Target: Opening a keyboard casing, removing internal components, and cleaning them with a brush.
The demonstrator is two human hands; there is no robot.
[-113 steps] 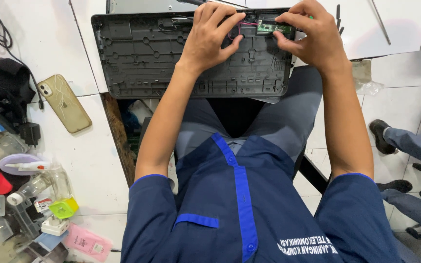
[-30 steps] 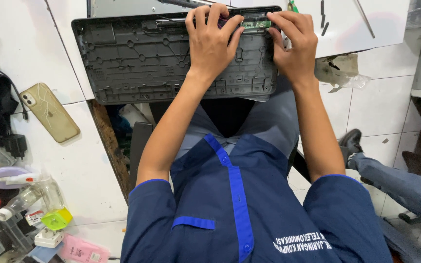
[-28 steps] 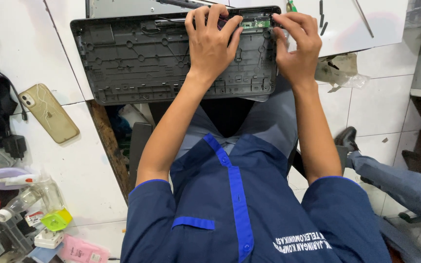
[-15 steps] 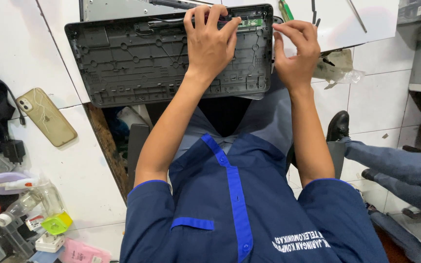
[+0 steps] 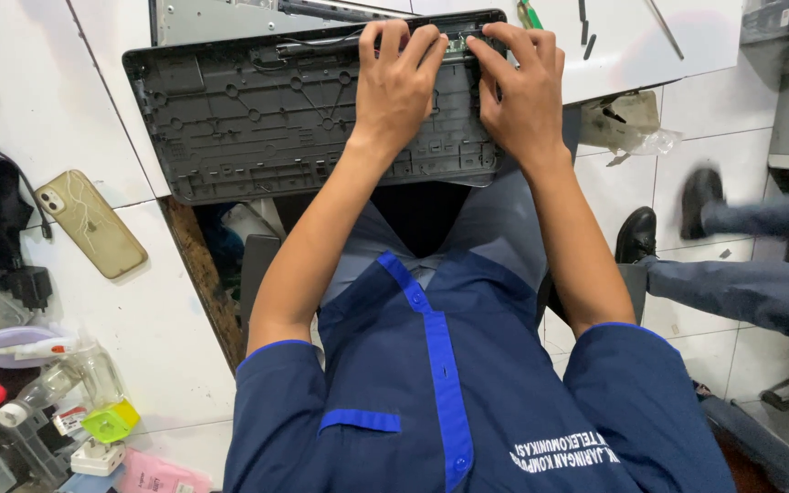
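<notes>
Dark grey plastic keyboard shell (image 5: 294, 114), ribbed inside up, lies on the white tabletop (image 5: 38, 100), its near edge overhanging the lap. Left hand (image 5: 399, 87) lies flat on it, fingers spread; right hand (image 5: 522, 91) curls its fingertips onto the small green circuit board (image 5: 457, 44) at the far edge. I judge the board is being worked in its seat, which needs careful, even pressure.

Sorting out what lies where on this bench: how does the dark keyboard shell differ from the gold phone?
The keyboard shell is dark grey, long and ribbed, open side up; the phone is gold, smaller and smooth, lying back up. Both the left hand and right hand press on the shell, while nothing touches the phone. Both things rest on the white tiled worktop.
</notes>
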